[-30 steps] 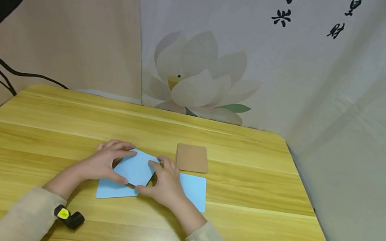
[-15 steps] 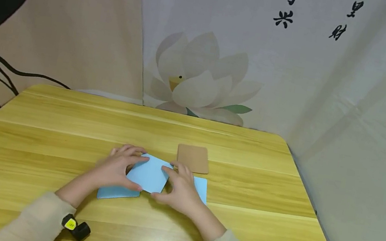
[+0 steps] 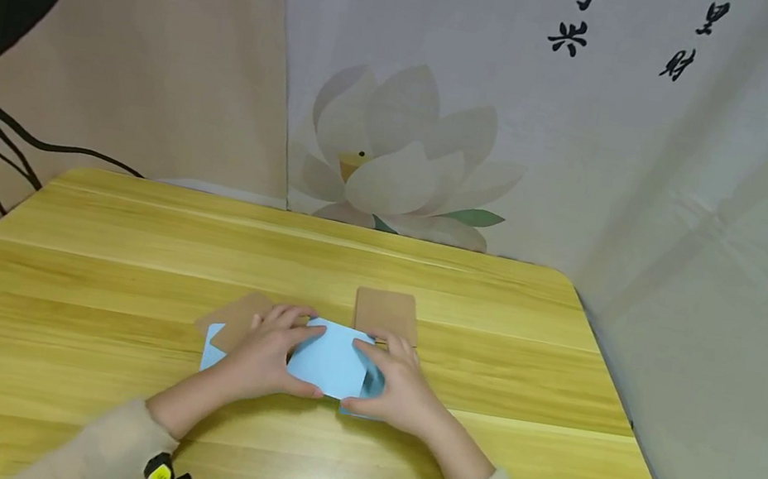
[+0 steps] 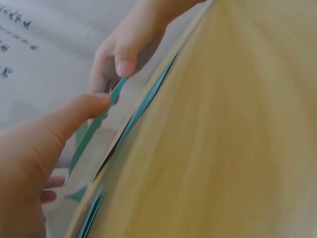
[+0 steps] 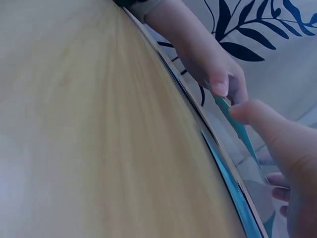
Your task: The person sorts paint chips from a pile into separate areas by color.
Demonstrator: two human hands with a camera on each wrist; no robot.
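A thin light-blue square card (image 3: pixel 329 356) is held up between both hands, above the table. My left hand (image 3: pixel 267 359) pinches its left side between thumb and fingers; my right hand (image 3: pixel 399 384) pinches the right side. Both wrist views show the held card (image 4: pixel 89 136) edge-on, clear of the tabletop. Below it, partly covered by the right hand, lies another blue card (image 3: pixel 372 384). To the left, a brown card (image 3: pixel 243 318) overlaps a blue card (image 3: pixel 213 351), both partly hidden by my left hand.
Behind the right hand, a brown square card (image 3: pixel 387 313) lies on the wooden table (image 3: pixel 129 233). A curtain with a printed lotus (image 3: pixel 405 151) hangs beyond the far edge. Each sleeve carries a small black camera.
Both hands have carried the held blue card to the right, over the blue card there. The brown and blue cards at the left have come into view.
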